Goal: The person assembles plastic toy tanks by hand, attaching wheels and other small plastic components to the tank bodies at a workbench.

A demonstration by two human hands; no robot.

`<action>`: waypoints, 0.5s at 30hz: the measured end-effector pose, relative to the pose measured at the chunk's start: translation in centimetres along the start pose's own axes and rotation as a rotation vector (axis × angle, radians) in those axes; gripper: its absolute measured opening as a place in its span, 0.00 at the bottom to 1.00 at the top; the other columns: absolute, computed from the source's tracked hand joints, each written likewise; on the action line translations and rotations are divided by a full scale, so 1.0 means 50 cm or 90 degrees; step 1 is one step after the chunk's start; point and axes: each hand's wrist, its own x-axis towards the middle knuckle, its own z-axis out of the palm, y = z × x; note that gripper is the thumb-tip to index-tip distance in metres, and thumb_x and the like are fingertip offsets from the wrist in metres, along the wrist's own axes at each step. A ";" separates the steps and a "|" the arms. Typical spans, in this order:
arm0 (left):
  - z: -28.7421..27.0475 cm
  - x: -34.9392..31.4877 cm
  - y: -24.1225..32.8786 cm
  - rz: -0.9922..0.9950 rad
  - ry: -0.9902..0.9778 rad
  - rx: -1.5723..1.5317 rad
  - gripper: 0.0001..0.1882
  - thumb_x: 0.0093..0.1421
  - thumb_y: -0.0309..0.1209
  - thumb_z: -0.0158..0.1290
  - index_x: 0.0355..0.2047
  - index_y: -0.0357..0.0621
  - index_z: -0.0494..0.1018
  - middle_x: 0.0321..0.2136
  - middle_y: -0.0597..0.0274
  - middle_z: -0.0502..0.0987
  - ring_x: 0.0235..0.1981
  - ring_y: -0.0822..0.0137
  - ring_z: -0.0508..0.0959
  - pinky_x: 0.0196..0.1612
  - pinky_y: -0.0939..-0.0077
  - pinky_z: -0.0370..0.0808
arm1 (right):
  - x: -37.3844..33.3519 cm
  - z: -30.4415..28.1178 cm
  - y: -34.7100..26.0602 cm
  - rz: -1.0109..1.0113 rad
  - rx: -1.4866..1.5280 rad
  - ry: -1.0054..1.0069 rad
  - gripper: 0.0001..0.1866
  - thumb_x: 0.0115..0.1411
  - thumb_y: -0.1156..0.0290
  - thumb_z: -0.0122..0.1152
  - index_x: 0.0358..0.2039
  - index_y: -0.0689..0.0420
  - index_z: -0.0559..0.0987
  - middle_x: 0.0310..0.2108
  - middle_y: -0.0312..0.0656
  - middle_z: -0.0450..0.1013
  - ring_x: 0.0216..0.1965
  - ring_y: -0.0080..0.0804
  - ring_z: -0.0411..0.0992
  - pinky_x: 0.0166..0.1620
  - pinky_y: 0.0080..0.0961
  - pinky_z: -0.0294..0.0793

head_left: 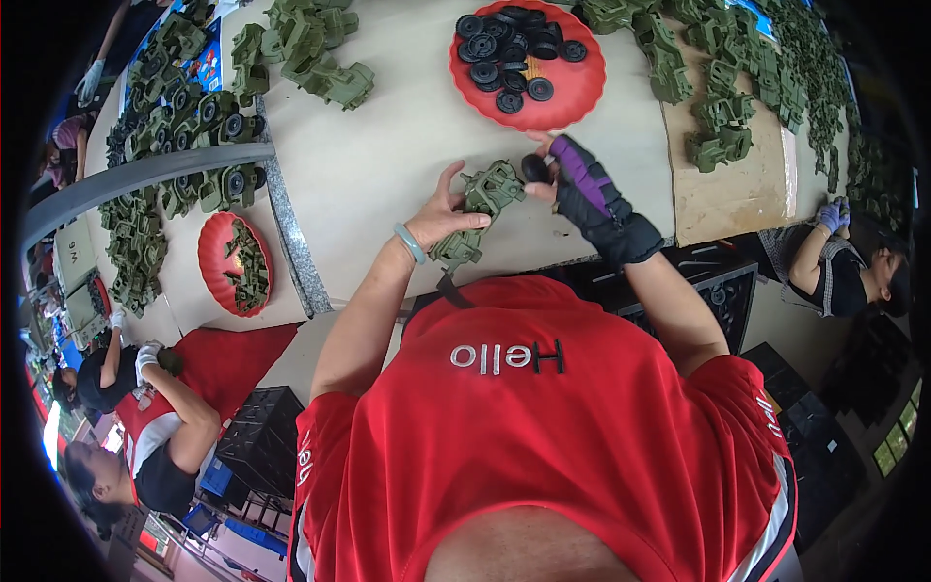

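My left hand (443, 215), bare with a pale bangle at the wrist, grips a green plastic toy vehicle body (485, 199) lying on the beige table (388, 165). My right hand (582, 189), in a black and purple fingerless glove, pinches a black wheel (533, 168) against the body's far end. Just beyond the hands sits a red plate (582, 92) heaped with several black wheels (506, 48).
Piles of green vehicle bodies lie at the table's top left (310, 48) and top right (727, 87). A second red plate (215, 262) with green parts sits on the left table. Other people work at the left (155, 427) and right (844, 267). Black crates (257, 436) stand below.
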 end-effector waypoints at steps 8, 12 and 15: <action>-0.049 0.024 -0.029 0.311 0.456 0.630 0.49 0.47 0.35 0.73 0.68 0.49 0.63 0.51 0.56 0.77 0.56 0.47 0.73 0.60 0.59 0.72 | -0.003 0.122 0.048 -0.075 -0.097 0.049 0.27 0.50 0.69 0.77 0.51 0.55 0.79 0.45 0.49 0.76 0.49 0.51 0.75 0.53 0.42 0.75; 0.010 -0.032 -0.006 0.383 0.382 0.846 0.51 0.51 0.45 0.69 0.72 0.49 0.57 0.52 0.53 0.77 0.55 0.48 0.74 0.57 0.53 0.73 | 0.003 0.124 0.038 -0.053 -0.092 0.044 0.27 0.51 0.72 0.76 0.53 0.55 0.78 0.45 0.46 0.77 0.47 0.44 0.77 0.52 0.38 0.76; 0.016 -0.022 -0.020 0.138 0.267 0.825 0.53 0.52 0.43 0.69 0.73 0.49 0.53 0.52 0.51 0.77 0.54 0.49 0.76 0.56 0.53 0.75 | -0.014 0.086 0.027 0.094 0.149 0.040 0.28 0.55 0.77 0.72 0.57 0.57 0.76 0.47 0.39 0.78 0.46 0.30 0.76 0.50 0.31 0.78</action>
